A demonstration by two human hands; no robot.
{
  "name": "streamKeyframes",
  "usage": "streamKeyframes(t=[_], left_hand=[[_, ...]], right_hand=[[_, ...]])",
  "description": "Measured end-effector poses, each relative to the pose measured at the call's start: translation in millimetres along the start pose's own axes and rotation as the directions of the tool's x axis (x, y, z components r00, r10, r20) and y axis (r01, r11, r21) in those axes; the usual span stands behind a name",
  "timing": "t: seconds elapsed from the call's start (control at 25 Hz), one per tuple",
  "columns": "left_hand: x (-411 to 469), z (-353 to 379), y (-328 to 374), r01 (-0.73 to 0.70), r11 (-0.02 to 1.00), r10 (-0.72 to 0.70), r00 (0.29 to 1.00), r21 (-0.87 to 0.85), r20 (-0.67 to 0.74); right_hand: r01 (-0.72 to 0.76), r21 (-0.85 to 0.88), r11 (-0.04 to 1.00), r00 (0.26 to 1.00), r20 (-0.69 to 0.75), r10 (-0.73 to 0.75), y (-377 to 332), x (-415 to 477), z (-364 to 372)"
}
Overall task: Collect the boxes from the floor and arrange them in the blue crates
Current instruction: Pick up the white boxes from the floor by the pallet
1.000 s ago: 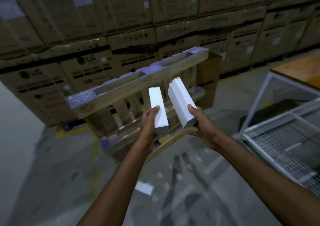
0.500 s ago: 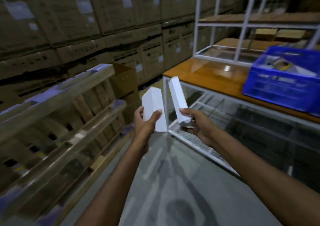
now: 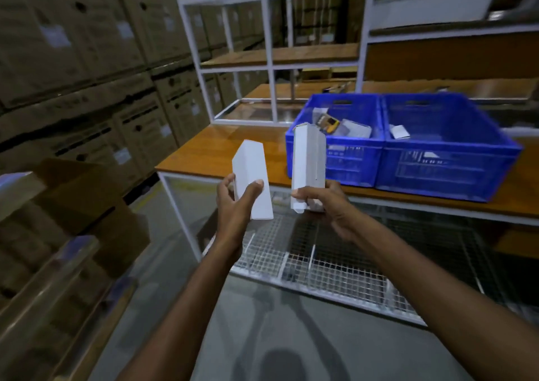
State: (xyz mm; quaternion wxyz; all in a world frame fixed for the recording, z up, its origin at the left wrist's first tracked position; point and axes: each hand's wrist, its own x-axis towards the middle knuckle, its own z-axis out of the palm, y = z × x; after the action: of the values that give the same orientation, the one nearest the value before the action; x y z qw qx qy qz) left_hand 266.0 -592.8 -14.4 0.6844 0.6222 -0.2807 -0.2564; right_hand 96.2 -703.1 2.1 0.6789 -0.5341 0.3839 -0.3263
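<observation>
Two white boxes held up in front of the blue crates

The left hand (image 3: 236,202) grips one white box (image 3: 252,182) upright, thumb across its front; the right hand (image 3: 323,202) pinches the bottom of the other box (image 3: 307,158). Both boxes are in the air near the left crate (image 3: 350,158), which sits touching the right crate (image 3: 449,164) on the wooden table (image 3: 204,153)

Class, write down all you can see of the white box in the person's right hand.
The box is plain white, long and slim, apparently thin card, with a seam running down one face. It stands nearly upright, its top end looking open. The right hand grips its lower end. It is held in the air in front of the blue crate, not yet inside.
</observation>
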Motion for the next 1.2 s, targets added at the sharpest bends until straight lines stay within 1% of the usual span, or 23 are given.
streamKeyframes(t=[0.12, 0.2, 0.36, 0.48, 0.68, 0.8, 0.88, 0.96, 1.04, 1.2], left_hand=[[37.4, 43.8, 7.2, -0.005, 1.000, 0.009, 0.993, -0.030, 0.116], [61.9, 75.2, 15.1, -0.016, 0.998, 0.027, 0.982, -0.062, 0.187], [103.8, 135.2, 29.2, 0.031, 0.995, 0.001, 0.945, -0.095, 0.327], [125.5, 180.9, 33.9, 0.042, 0.997, -0.014, 0.919, -0.063, 0.394], [147.6, 259.8, 31.5, 0.025, 1.000, -0.027, 0.890, 0.011, 0.455], [155.7, 312.3, 32.7, 0.052, 0.998, -0.054, 0.870, 0.018, 0.490], [161.1, 351.5, 32.2, 0.082, 0.997, -0.073, 0.875, 0.003, 0.479], [165.1, 392.5, 31.2, 0.076, 0.997, -0.067, 0.880, -0.001, 0.470], [166.7, 431.3, 29.3, 0.069, 0.998, -0.064, 0.889, 0.006, 0.453], [172.5, 492.4, 20.1, 0.099, 0.995, -0.098, 0.909, 0.018, 0.404]], right_hand=[[0.074, -0.036, 0.997, 0.997, -0.012, -0.075, -16.3, 27.4, -25.8], [0.110, -0.023, 0.994, 0.993, -0.045, -0.111, -32.7, 46.0, -44.5], [0.120, 0.031, 0.992, 0.979, -0.172, -0.113, -63.3, 81.2, -87.3], [0.133, 0.052, 0.990, 0.956, -0.269, -0.115, -80.2, 104.8, -120.8], [0.163, 0.012, 0.987, 0.898, -0.416, -0.143, -108.7, 135.4, -191.0], [0.164, -0.017, 0.986, 0.865, -0.478, -0.152, -118.0, 157.7, -245.1], [0.170, -0.032, 0.985, 0.837, -0.522, -0.161, -122.6, 179.7, -285.0], [0.170, -0.032, 0.985, 0.818, -0.553, -0.159, -127.6, 202.6, -324.0], [0.159, -0.077, 0.984, 0.807, -0.564, -0.174, -129.1, 225.5, -361.3], [0.056, -0.200, 0.978, 0.799, -0.578, -0.165, -125.5, 264.5, -419.7]])
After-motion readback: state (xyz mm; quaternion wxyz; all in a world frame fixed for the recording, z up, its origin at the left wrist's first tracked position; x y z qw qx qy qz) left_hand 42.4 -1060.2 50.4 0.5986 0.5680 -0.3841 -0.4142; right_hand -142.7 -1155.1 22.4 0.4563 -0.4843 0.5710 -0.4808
